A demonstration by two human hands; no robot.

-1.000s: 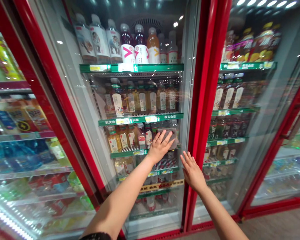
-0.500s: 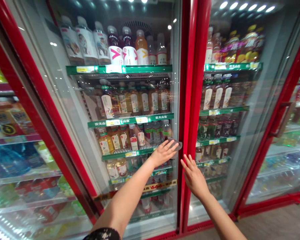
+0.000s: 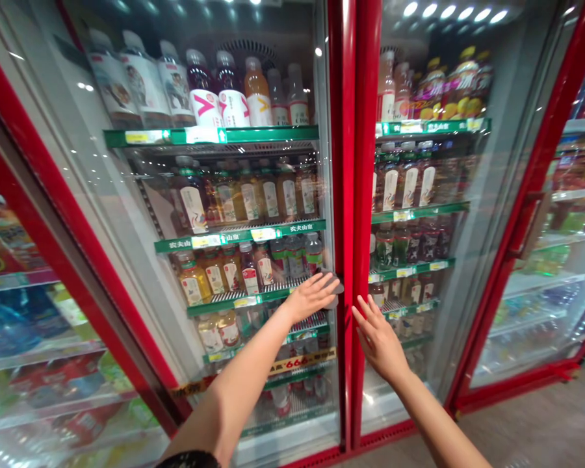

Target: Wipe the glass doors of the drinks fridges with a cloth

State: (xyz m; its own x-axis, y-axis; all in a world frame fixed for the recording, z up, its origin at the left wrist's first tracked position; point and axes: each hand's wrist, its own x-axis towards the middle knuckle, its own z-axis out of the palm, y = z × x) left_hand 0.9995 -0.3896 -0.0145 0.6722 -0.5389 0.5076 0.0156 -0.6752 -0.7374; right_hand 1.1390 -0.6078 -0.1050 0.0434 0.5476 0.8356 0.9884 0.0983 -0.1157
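My left hand (image 3: 312, 298) has its fingers spread over a grey cloth-like piece (image 3: 335, 286) at the right side of the left glass door (image 3: 325, 169); the palm side is hidden. Close to the red door frame (image 3: 355, 195), on its right, my right hand (image 3: 380, 338) is raised with its fingers apart and nothing visible in it. Whether it touches the frame I cannot tell. Behind the glass, bottles (image 3: 249, 268) stand on shelves with green edges (image 3: 244, 302).
Another glass door with a red frame and a handle (image 3: 527, 224) is at the right. Drinks (image 3: 17, 315) fill a cooler at the left. A grey floor (image 3: 531, 422) shows at the lower right.
The coolers have shifted left in the view. My left hand has moved slightly left with them, while my right hand appears in nearly the same place, a little farther from the left one.
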